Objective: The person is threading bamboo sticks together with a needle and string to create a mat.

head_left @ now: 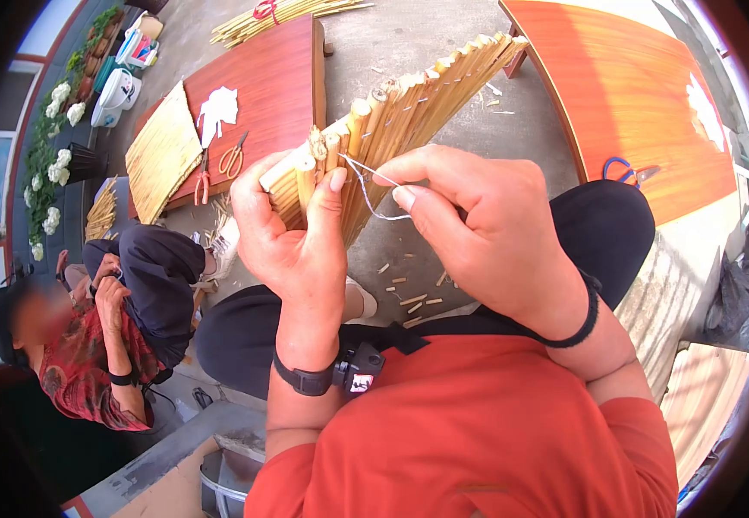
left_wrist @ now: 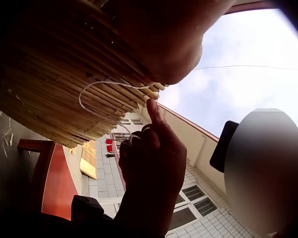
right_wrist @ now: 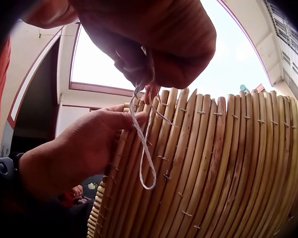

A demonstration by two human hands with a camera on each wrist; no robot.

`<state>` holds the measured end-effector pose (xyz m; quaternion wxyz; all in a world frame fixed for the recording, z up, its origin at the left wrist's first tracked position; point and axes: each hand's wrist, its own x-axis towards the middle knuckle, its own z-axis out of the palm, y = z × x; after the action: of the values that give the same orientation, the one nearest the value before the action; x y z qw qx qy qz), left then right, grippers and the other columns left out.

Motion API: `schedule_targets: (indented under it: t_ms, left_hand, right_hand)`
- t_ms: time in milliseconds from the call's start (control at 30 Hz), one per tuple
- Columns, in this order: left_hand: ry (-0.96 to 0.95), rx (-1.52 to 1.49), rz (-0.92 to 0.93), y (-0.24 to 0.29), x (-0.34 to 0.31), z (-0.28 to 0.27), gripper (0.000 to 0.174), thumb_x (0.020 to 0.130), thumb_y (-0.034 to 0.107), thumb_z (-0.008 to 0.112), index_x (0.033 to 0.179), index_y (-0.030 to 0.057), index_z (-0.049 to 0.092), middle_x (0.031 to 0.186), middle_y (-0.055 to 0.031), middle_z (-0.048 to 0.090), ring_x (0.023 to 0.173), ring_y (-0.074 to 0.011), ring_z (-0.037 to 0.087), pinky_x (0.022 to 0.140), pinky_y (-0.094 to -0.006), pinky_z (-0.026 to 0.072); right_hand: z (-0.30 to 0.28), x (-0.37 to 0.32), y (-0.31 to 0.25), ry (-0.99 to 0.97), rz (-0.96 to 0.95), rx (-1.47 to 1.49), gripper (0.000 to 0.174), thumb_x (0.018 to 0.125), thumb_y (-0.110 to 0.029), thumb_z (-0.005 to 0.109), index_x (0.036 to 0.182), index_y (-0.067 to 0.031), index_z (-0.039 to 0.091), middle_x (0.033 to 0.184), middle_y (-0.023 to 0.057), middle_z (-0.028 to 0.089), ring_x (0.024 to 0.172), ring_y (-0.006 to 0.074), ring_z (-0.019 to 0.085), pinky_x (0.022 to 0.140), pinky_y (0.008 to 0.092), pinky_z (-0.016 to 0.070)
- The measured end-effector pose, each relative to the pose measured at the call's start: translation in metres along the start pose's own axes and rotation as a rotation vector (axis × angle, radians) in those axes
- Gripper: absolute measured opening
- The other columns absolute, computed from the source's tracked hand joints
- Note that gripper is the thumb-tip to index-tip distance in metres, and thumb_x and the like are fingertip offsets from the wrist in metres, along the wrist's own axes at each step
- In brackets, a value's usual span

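Note:
A mat of peeled sticks (head_left: 392,112), stitched side by side with white thread, stands on edge in front of me. My left hand (head_left: 297,229) grips its near end, thumb along one stick and fingers round the other side. Close by on the right, my right hand (head_left: 487,220) pinches white thread (head_left: 378,207) between thumb and forefinger. The thread runs from the stick ends to those fingertips and sags in a loop. In the right wrist view the loop of thread (right_wrist: 148,168) hangs against the mat (right_wrist: 213,163), below rows of short stitches.
A low red-brown table (head_left: 262,86) at the left bears another stick mat (head_left: 164,151), pliers (head_left: 202,180) and scissors (head_left: 232,160). Blue-handled scissors (head_left: 629,171) lie on the right table (head_left: 651,86). Stick offcuts (head_left: 413,302) litter the floor. Someone sits at the left (head_left: 90,363).

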<state>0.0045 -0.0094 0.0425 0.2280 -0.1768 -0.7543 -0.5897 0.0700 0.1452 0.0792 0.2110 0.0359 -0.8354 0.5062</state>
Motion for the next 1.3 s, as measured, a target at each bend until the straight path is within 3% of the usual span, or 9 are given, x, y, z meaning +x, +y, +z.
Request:
schedule_targets:
  t_ms: [367,467,533,567,833,900,1033,1100,1300]
  left_hand:
    - [-0.077,0.119,0.239,0.015,-0.034,0.001,0.037,0.077,0.001,0.079,0.108,-0.0007,0.058,0.100,-0.0133,0.067,0.085,-0.0221,0.069,0.071,-0.0298,0.0559]
    - [-0.105,0.080,0.253,0.016,-0.043,0.001,0.038,0.076,0.000,0.080,0.107,0.0000,0.058,0.099,-0.0146,0.068,0.084,-0.0233,0.070,0.070,-0.0302,0.0562]
    - [-0.195,0.043,0.232,0.020,-0.049,0.002,0.040,0.076,-0.001,0.079,0.110,0.0000,0.057,0.099,-0.0154,0.068,0.083,-0.0240,0.070,0.069,-0.0300,0.0563]
    - [-0.188,0.032,0.264,0.023,-0.051,0.005,0.044,0.074,-0.006,0.077,0.112,0.0005,0.056,0.097,-0.0162,0.068,0.081,-0.0278,0.070,0.068,-0.0325,0.0560]
    - [-0.204,-0.048,0.397,0.013,-0.056,0.011,0.053,0.068,-0.013,0.073,0.115,0.0014,0.054,0.095,-0.0178,0.068,0.076,-0.0327,0.068,0.064,-0.0365,0.0543]
    - [-0.212,-0.041,0.403,0.014,-0.055,0.011,0.053,0.068,-0.013,0.074,0.115,0.0013,0.054,0.094,-0.0176,0.068,0.076,-0.0323,0.068,0.064,-0.0364,0.0543]
    - [-0.202,-0.029,0.401,0.015,-0.052,0.009,0.053,0.068,-0.013,0.074,0.114,0.0020,0.054,0.093,-0.0172,0.068,0.075,-0.0317,0.068,0.064,-0.0358,0.0542]
    - [-0.203,-0.006,0.400,0.016,-0.052,0.007,0.051,0.069,-0.012,0.074,0.113,0.0024,0.055,0.093,-0.0166,0.068,0.075,-0.0307,0.068,0.063,-0.0348,0.0542]
    - [-0.176,0.008,0.349,0.019,-0.042,0.011,0.044,0.071,-0.008,0.077,0.110,0.0023,0.057,0.095,-0.0147,0.069,0.076,-0.0269,0.068,0.063,-0.0318,0.0543]
  right_hand:
    - [-0.006,-0.040,-0.003,0.047,0.045,-0.042,0.012,0.087,-0.002,0.063,0.096,-0.0026,0.070,0.071,0.0053,0.066,0.057,0.0074,0.059,0.053,0.0227,0.0439]
    - [-0.020,-0.053,-0.007,-0.080,0.278,0.102,0.012,0.090,-0.005,0.063,0.100,-0.0015,0.070,0.072,0.0017,0.065,0.056,0.0043,0.053,0.051,0.0210,0.0414]
    - [-0.024,-0.066,0.002,-0.133,0.508,0.486,0.017,0.094,-0.010,0.061,0.106,0.0003,0.067,0.074,-0.0011,0.062,0.055,0.0021,0.047,0.049,0.0196,0.0380]
    - [-0.022,-0.074,0.007,-0.114,0.499,0.537,0.019,0.096,-0.014,0.060,0.112,-0.0052,0.067,0.063,-0.0060,0.051,0.057,0.0001,0.045,0.049,0.0187,0.0365]
    - [-0.021,-0.087,0.009,-0.079,0.464,0.612,0.020,0.098,-0.012,0.058,0.113,-0.0012,0.066,0.069,-0.0062,0.052,0.059,-0.0001,0.044,0.051,0.0171,0.0351]
    - [-0.018,-0.086,0.010,-0.045,0.491,0.641,0.021,0.095,-0.010,0.060,0.110,0.0048,0.065,0.080,0.0018,0.063,0.055,0.0018,0.045,0.048,0.0174,0.0350]
    - [-0.017,-0.084,0.011,-0.079,0.480,0.604,0.020,0.095,-0.009,0.060,0.109,0.0043,0.065,0.086,0.0035,0.066,0.056,0.0020,0.046,0.048,0.0174,0.0356]
    - [-0.015,-0.084,0.010,-0.045,0.461,0.611,0.017,0.098,-0.012,0.058,0.109,-0.0029,0.068,0.068,-0.0058,0.054,0.058,0.0005,0.045,0.051,0.0179,0.0363]
    - [-0.009,-0.079,0.012,0.035,0.378,0.455,0.015,0.097,-0.012,0.058,0.103,-0.0029,0.068,0.063,-0.0037,0.054,0.057,0.0010,0.048,0.051,0.0185,0.0381]
